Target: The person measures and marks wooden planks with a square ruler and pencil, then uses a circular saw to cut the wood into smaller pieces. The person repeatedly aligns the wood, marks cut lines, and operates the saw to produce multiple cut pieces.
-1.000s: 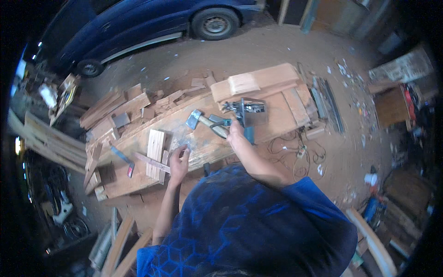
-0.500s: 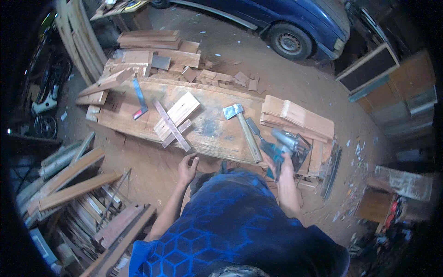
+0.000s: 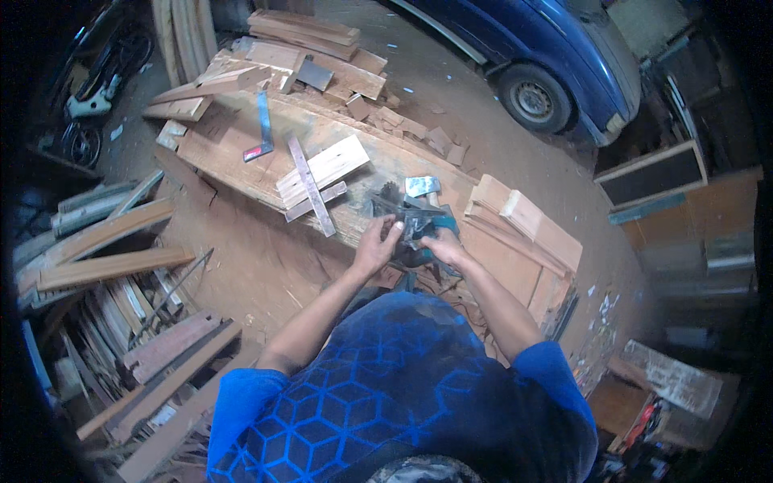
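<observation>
Close to my body, over the near edge of the workbench, I hold a teal and black circular saw (image 3: pixel 415 219) with its round toothed blade facing away from me. My right hand (image 3: pixel 444 246) is wrapped round its handle. On the saw's left side, my left hand (image 3: pixel 377 246) grips the edge of the base plate, thumb on top. Just beyond the saw shows the metal head of a hatchet (image 3: pixel 421 187); most of its handle is hidden. Left of the saw, a pale board (image 3: pixel 342 164) lies beneath a dark narrow strip (image 3: pixel 309 183).
A try square (image 3: pixel 264 125) lies on the workbench (image 3: pixel 233 133) to the left. Stacked planks (image 3: pixel 531 221) sit at its right end. Offcuts and boards (image 3: pixel 302 36) are piled at the far side. Loose timber (image 3: pixel 121 270) lies on the floor at left. A blue car (image 3: pixel 564 56) stands beyond.
The circular saw has come from the bench's right end to in front of me in my right hand. My left hand, free before, has moved right and taken hold of its base plate.
</observation>
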Motion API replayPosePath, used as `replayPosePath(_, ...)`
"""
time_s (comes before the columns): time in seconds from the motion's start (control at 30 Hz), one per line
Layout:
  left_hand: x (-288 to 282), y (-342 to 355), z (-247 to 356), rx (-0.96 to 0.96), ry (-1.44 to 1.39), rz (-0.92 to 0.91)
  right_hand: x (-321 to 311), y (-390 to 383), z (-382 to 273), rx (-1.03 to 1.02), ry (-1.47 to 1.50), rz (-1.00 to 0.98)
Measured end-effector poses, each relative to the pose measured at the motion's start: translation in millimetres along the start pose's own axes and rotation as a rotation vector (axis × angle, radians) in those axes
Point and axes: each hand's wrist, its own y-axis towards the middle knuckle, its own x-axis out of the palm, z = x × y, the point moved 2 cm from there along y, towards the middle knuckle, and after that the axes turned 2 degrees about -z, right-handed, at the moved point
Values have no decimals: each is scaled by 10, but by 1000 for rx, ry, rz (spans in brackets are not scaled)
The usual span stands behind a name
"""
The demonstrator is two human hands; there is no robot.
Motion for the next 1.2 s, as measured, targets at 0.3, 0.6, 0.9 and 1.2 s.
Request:
replayPosePath(0.3, -273, -205, -415, -92, 170, 133, 279, -335, -889, -151, -442, 48)
replayPosePath(0.6, -194, -170, -498, -25, 87, 163, 942, -291, -378, 415, 1218, -630)
replayPosePath(0.9, -223, -193, -581, -60, 21, 131, 788, -121, -551, 82, -128, -339)
replayPosePath(1.2, -159, -152, -701, 27, 45, 229, 830, -348, -836, -235, -836, -79)
